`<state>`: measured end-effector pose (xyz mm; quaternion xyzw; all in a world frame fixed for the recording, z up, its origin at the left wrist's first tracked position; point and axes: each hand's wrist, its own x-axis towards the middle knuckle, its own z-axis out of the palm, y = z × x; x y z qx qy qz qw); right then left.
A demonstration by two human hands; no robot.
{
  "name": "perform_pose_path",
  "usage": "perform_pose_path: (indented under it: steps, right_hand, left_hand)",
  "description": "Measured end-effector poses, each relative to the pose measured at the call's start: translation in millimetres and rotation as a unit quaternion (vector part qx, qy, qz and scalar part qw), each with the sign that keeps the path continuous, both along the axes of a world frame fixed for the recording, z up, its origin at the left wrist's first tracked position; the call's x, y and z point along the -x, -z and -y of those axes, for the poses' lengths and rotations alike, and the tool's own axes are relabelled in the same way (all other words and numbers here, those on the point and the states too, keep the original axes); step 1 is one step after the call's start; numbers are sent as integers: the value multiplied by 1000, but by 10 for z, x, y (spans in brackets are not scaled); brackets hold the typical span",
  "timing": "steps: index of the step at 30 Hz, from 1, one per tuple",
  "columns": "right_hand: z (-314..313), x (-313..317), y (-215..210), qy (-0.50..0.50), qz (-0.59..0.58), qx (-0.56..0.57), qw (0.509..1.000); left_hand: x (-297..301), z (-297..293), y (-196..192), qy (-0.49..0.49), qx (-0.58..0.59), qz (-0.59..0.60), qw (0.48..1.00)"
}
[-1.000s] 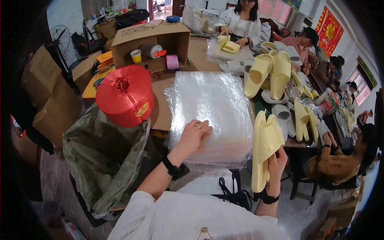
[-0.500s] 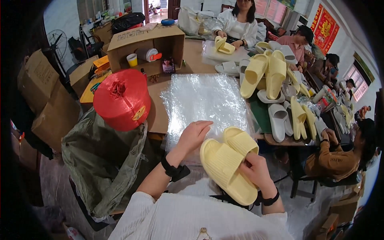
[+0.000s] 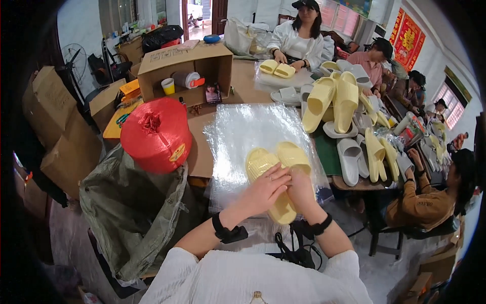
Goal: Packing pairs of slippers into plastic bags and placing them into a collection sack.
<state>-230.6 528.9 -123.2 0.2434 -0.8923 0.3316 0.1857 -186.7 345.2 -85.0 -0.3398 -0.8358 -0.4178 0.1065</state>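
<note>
A pair of pale yellow slippers (image 3: 259,161) lies side by side, toes away from me, over a stack of clear plastic bags (image 3: 230,131). Their toe ends shine as if under clear film; I cannot tell whether they are inside a bag. My left hand (image 3: 264,191) rests across the left slipper with its fingers stretched out and tips close to my other hand. Curled over the slippers' middle is my right hand (image 3: 301,192), gripping them. Its fingertips are partly hidden.
A red roll of plastic twine (image 3: 154,134) sits left, above an olive woven sack (image 3: 131,213). Behind it stands an open cardboard box (image 3: 185,55) with a cup inside. Yellow and grey slippers (image 3: 344,101) pile up right. Across the table, a person (image 3: 298,40) handles yellow slippers.
The yellow slippers have moved forward from near my body onto the plastic bags. My left hand has come onto them beside my right. The person opposite has lowered their slippers to the table.
</note>
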Motion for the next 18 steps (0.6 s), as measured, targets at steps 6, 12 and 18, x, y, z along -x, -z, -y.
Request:
perform_pose_path:
  steps: [6, 12, 18]
  right_hand:
    - [488, 537, -34, 53, 95, -30, 994]
    - [648, 918, 59, 71, 48, 46, 995]
    - [491, 426, 54, -33, -17, 60, 998]
  left_hand:
    - [-95, 144, -92, -7, -3, -7, 1000]
    - [-138, 400, -141, -3, 15, -42, 999]
    - [-341, 611, 169, -183, 65, -26, 981]
